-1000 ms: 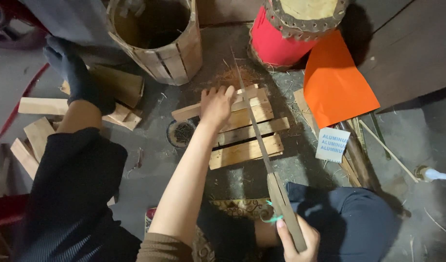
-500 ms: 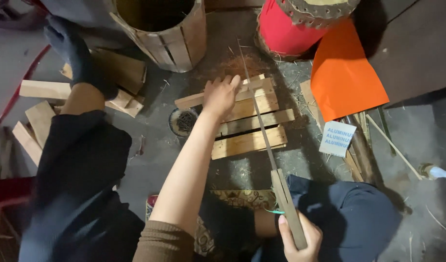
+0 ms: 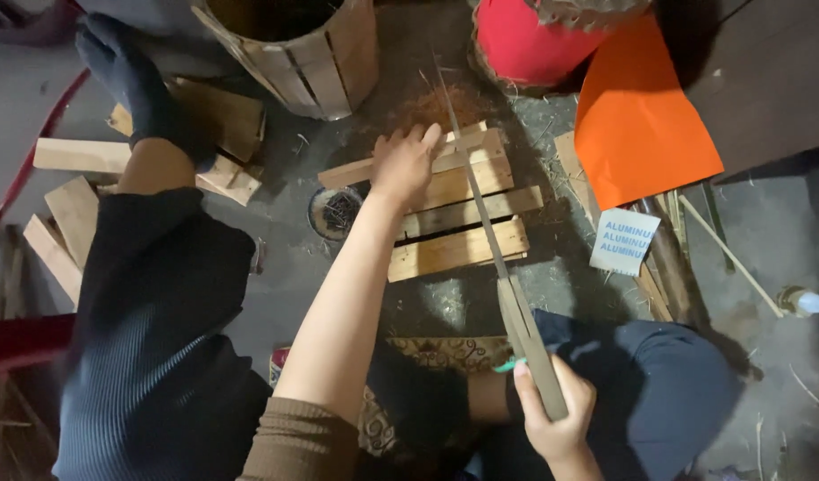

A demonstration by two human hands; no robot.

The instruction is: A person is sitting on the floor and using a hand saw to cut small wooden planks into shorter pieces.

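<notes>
Right hand (image 3: 556,414) gripping long knife (image 3: 494,249), blade across wooden slat rack (image 3: 458,214); left hand (image 3: 405,165) pressing flat, fingers spread. No cut visible yet.

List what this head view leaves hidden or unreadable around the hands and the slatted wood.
- Left hand: its palm covers the slats beneath; contact there is unseen.
- Right hand: wrapped around the knife handle; the handle's end is hidden.
- Wooden bucket and red drum: cut off by the top edge.
- Small round tin: contents too small to identify.
</notes>
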